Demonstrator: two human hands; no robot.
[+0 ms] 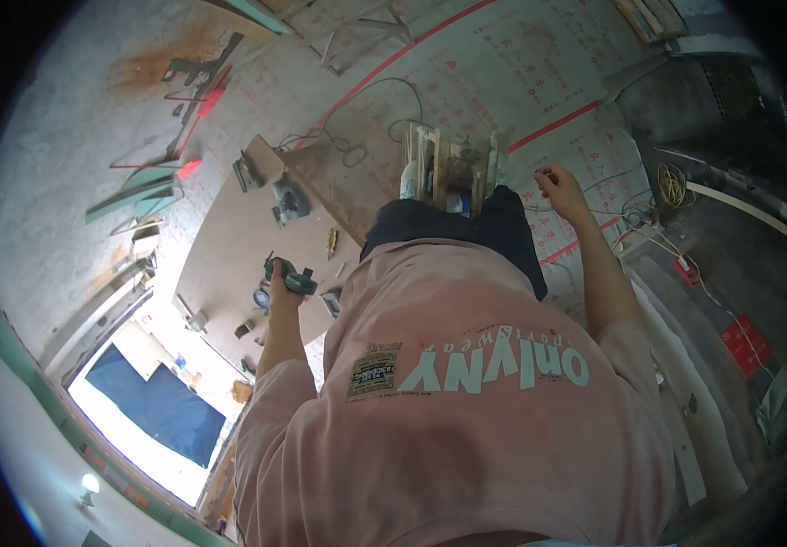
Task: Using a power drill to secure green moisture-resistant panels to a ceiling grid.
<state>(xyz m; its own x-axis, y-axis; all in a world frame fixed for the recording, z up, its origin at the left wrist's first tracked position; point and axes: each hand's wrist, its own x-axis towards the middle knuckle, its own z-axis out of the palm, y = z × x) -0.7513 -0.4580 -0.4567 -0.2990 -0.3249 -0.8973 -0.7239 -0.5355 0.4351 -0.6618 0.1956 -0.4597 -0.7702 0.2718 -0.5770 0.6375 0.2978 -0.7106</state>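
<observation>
My left hand (pixel 277 288) is closed round the grip of a dark green cordless drill (pixel 297 282), held over the brown board tabletop (pixel 238 232) on my left. Part of the drill is hidden by the fingers. Around it on the tabletop lie a dark grey object (pixel 290 201), a small yellowish piece (pixel 332 241) and small blocks. Away from the table, my right hand (pixel 561 191) hangs out over the floor with its fingers curled in. Whether anything small sits between those fingertips cannot be made out.
Directly ahead of my legs stands a wooden crate (pixel 439 155) with pieces in it. Thin cables (pixel 357 150) run across the printed floor sheeting. At right are a yellow cable coil (pixel 673 185), a red box (pixel 745 345) and long strips. A bright window (pixel 152 401) is at lower left.
</observation>
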